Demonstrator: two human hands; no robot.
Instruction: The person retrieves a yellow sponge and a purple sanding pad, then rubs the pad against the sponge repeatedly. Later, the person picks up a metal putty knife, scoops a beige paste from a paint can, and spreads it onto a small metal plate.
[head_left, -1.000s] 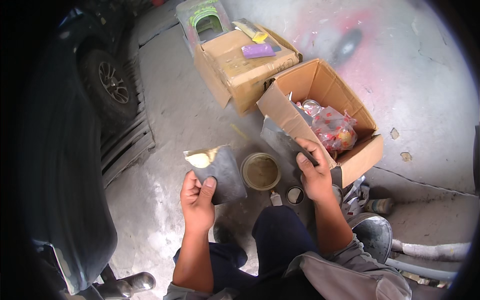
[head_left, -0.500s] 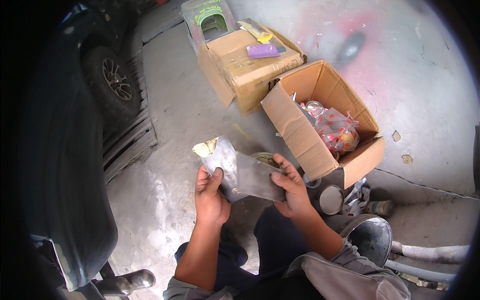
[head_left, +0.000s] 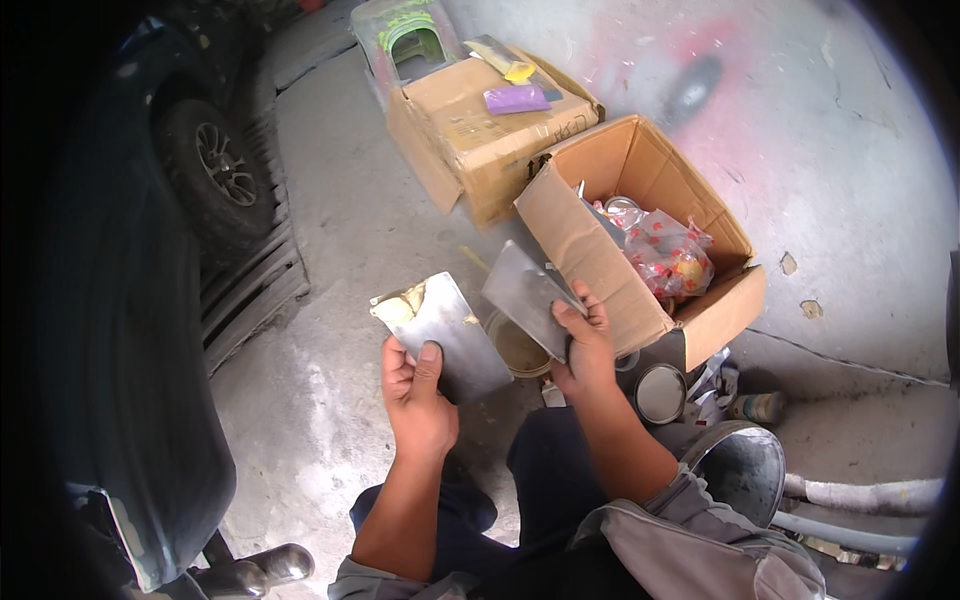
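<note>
My left hand (head_left: 418, 405) grips a flat grey metal putty plate (head_left: 462, 345), thumb on top. A lump of cream-coloured putty (head_left: 403, 304) sits on the plate's far left corner, and a small dab sticks to its right edge. In my right hand (head_left: 588, 350) is a thin grey putty scraper (head_left: 525, 292), tilted, held between thumb and fingers. The two sheets are apart, with a narrow gap between them. Below and behind them stands a round open tin (head_left: 518, 350), partly hidden by the scraper and plate.
An open cardboard box (head_left: 600, 270) holds a red-patterned plastic bag and lids. Beyond it are a closed carton (head_left: 460, 110) with a purple pad (head_left: 517, 99) and a green-stained stool (head_left: 405, 40). A dark car (head_left: 130, 330) stands left; a bucket (head_left: 738, 470) and round lid (head_left: 661, 393) lie right.
The scraper has come away from the plate, with my right hand turning it upward. Before, the two overlapped. The left plate has shifted slightly left, and more of the tin shows.
</note>
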